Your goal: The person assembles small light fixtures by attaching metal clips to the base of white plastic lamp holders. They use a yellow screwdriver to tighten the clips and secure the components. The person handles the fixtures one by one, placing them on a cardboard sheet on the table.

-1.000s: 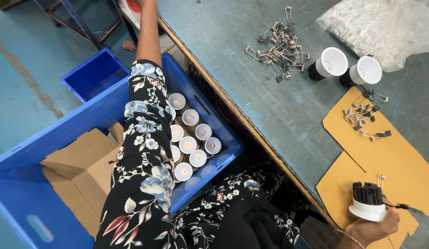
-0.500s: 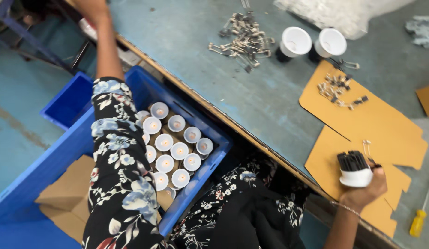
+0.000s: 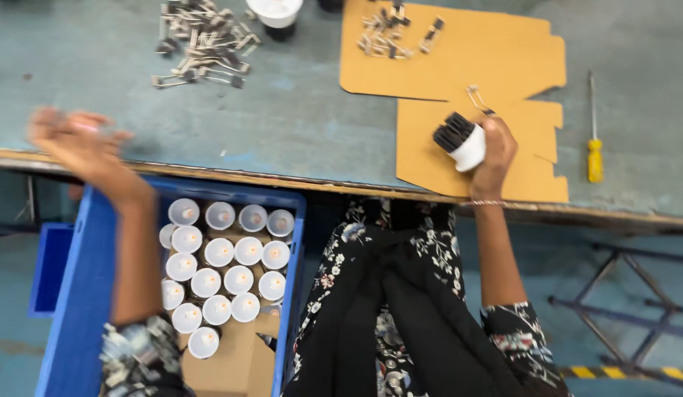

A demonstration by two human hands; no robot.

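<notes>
Head view, looking down at a blue-grey tabletop (image 3: 297,125). The right hand (image 3: 492,151), at about 3 o'clock from the frame centre, is clenched around a white cap (image 3: 470,151) packed with black bristle-like pieces; its grip is firm, and cap and hand rest over a sheet of brown cardboard (image 3: 459,51). A bent wire clip (image 3: 477,97) lies just beside the cap at 12 o'clock. The left hand (image 3: 80,140), at 9 o'clock, is blurred above the tabletop edge; whether its grip is released or holding something cannot be told. Below it, at 7 o'clock, a blue crate (image 3: 91,294) holds rows of white caps (image 3: 224,276) standing upright, touching one another. A heap of metal clips (image 3: 202,40) lies at 11 o'clock, a smaller scatter (image 3: 389,33) on the cardboard at 12 o'clock, and a yellow-handled screwdriver (image 3: 593,143) well apart at 3 o'clock. Judged good practice: keep the held cap upright and braced on the cardboard so that the black pieces stay seated, with the loose clips near at hand.
</notes>
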